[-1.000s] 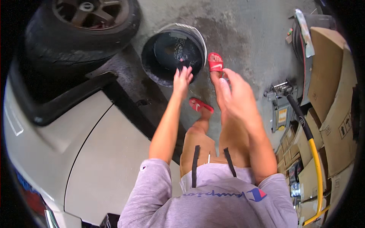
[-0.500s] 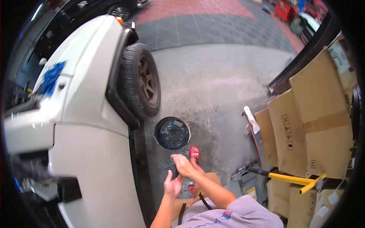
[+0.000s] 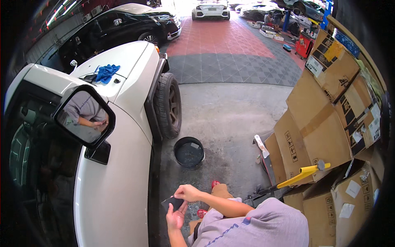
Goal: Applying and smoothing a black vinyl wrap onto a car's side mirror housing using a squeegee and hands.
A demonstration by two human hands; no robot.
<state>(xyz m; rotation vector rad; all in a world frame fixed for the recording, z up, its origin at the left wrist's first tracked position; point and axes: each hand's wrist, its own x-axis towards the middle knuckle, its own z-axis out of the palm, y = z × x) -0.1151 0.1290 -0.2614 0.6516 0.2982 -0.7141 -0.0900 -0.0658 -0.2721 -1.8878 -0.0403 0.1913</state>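
A thin, dark, flat pad (image 3: 172, 202) is held between my two hands in front of my body, beside the white vehicle's side. My left hand (image 3: 176, 218) lies under its near side, palm up, with the thumb against it. From above, my right hand (image 3: 188, 192) pinches its upper right edge between thumb and fingers. What the pad is made of cannot be made out. Just beyond my hands, a black round bucket (image 3: 177, 150) stands on the wet floor with dark liquid and a small pale piece in it.
Along my left runs the white vehicle (image 3: 115, 136), with its side mirror (image 3: 84, 117), front wheel (image 3: 169, 107) and a blue cloth (image 3: 108, 73) on its hood. Flattened cardboard boxes (image 3: 317, 123) lean at right, near a yellow handle (image 3: 298, 177). A black car (image 3: 123, 29) stands farther off.
My view has tilted up, bringing in the side mirror and far cars. My right hand, earlier laid straight-fingered across the pad, now pinches its edge.
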